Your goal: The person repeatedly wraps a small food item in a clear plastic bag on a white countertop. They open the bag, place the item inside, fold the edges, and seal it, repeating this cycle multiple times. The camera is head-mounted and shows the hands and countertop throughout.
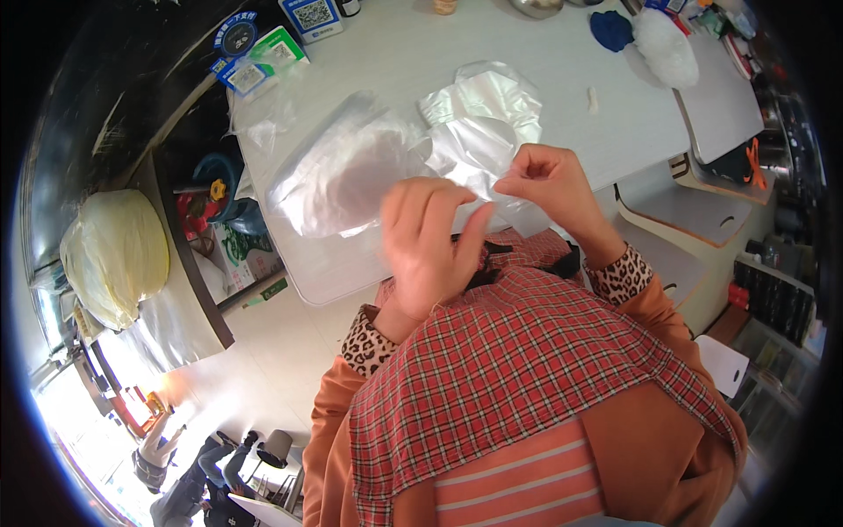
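Both of my hands are raised over the near edge of a pale table (336, 270). My left hand (428, 244) is blurred, its thumb and fingers apart with nothing visible between them. My right hand (553, 188) has thumb and forefinger pinched together; whether thin film is between the tips cannot be made out. Just beyond the hands lies a crumpled shiny plastic bag (471, 148), partly hidden by my fingers, with another translucent plastic bag (487, 95) behind it. To the left lies a larger heap of clear plastic bags (349, 171).
Payment-code stands (247, 76) and a loose clear bag (267, 128) occupy the table's far left. At the far right are a dark blue cloth (611, 31) and a white plastic bundle (665, 53). Grey stools (691, 207) stand right; a yellowish bag (118, 253) sits left. People are in the background.
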Action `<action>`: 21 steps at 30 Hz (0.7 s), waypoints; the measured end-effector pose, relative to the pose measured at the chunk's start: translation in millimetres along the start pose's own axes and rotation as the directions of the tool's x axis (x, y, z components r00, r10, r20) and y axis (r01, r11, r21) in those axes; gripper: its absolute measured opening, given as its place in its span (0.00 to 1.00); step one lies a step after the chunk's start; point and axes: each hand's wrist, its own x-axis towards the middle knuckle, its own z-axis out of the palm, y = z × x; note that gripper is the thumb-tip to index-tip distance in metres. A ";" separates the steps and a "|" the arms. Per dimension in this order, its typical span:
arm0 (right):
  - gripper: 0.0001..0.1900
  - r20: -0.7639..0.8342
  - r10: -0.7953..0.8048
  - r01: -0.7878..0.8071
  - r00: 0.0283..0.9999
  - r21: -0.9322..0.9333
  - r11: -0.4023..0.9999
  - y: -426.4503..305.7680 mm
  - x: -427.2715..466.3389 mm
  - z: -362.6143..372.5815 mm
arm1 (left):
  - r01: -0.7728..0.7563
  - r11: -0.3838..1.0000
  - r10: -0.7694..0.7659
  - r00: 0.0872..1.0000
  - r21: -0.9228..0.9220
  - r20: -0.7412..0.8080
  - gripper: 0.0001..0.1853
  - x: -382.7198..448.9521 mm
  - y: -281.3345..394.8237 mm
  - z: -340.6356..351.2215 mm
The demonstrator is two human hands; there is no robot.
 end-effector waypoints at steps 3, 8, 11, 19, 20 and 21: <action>0.06 0.002 -0.107 0.107 0.994 -0.029 0.994 -6.7 -6.2 18.0 | 0.608 0.760 -0.529 0.784 -0.230 0.326 0.13 -0.7 8.7 11.0; 0.05 0.063 -0.105 0.109 0.992 -0.058 0.992 -13.1 -11.5 20.0 | 0.722 0.569 -0.646 0.689 -0.395 0.328 0.07 -10.7 -3.1 19.3; 0.04 0.068 0.022 -0.028 0.997 0.099 0.995 -13.6 -10.8 7.7 | 0.710 0.571 -0.614 0.702 -0.413 0.359 0.06 -16.5 -8.7 17.1; 0.05 -0.032 -0.058 0.061 0.998 0.077 0.995 -9.0 -10.2 7.7 | 0.806 0.428 -0.676 0.586 -0.409 0.448 0.05 -6.2 3.7 3.1; 0.05 -0.014 -0.088 0.088 0.996 0.013 0.996 -7.9 -11.2 14.1 | 0.825 0.415 -0.678 0.562 -0.385 0.474 0.05 -4.4 5.0 4.6; 0.05 0.031 -0.142 0.143 0.989 -0.043 0.989 -7.8 -11.6 18.4 | 0.834 0.414 -0.670 0.551 -0.366 0.498 0.05 -3.7 6.0 7.0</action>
